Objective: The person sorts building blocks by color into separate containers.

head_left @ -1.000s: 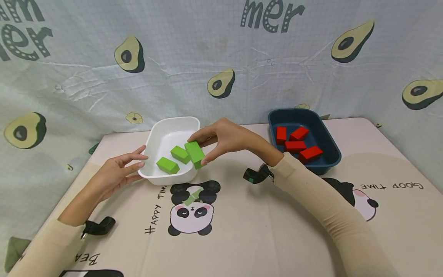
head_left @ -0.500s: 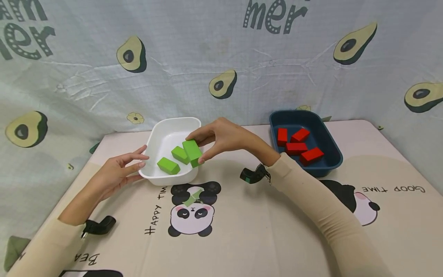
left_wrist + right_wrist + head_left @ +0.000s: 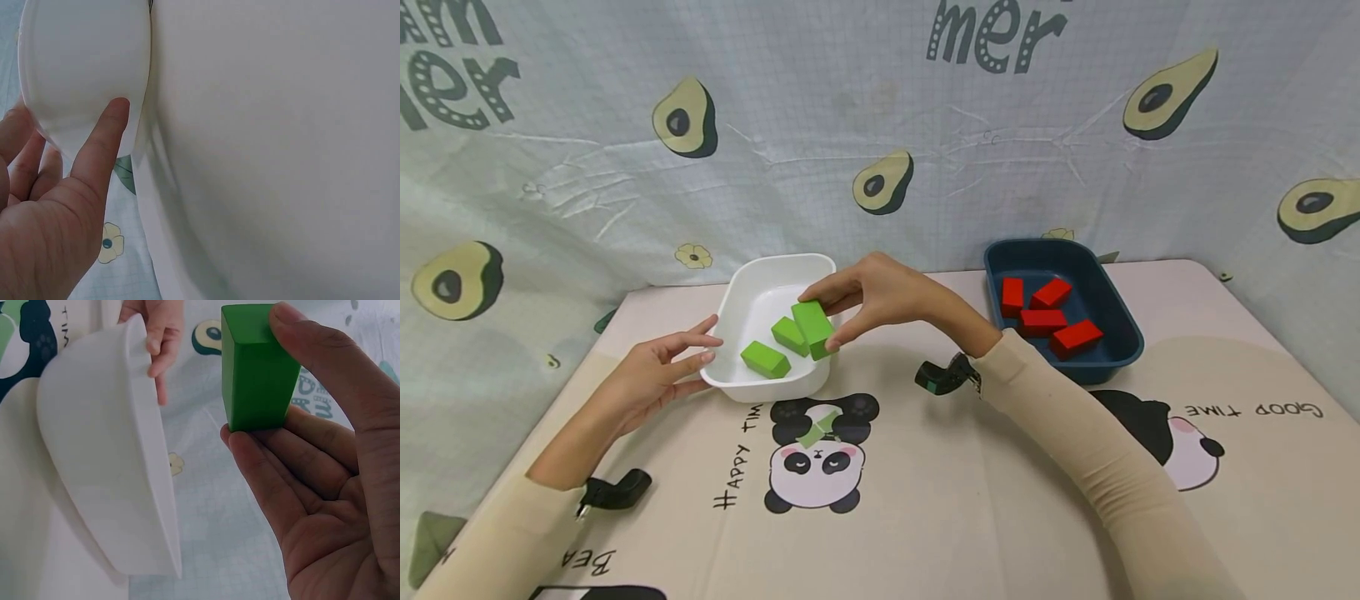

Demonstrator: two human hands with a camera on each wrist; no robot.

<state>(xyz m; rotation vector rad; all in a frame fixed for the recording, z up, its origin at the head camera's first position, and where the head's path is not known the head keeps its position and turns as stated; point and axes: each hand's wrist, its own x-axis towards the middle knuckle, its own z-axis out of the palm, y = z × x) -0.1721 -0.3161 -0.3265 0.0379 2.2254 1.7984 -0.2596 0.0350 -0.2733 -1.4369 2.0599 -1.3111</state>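
Observation:
My right hand [image 3: 887, 292] pinches a green block [image 3: 812, 327] between thumb and fingers, above the right side of a white plastic bin [image 3: 782, 389]. In the right wrist view the block [image 3: 259, 375] is raised past the bin's rim, its top and bottom ends between thumb and fingertips. Two more green blocks [image 3: 764, 359] lie on the bin's floor. My left hand [image 3: 662, 367] holds the bin's left wall, some fingertips over the rim. The left wrist view has one digit of this hand [image 3: 69, 194] pressed along the outer wall [image 3: 87, 69].
Back right stands a dark blue bin [image 3: 1120, 333] holding several red blocks [image 3: 1042, 322]. The tabletop cloth [image 3: 955, 500] has printed pandas and lettering. A hanging cloth [image 3: 790, 100] with avocado prints closes off the back.
The green block in my right hand has shifted slightly left, further over the white bin. The left hand stays on the bin, and the blocks lying in both bins have not moved.

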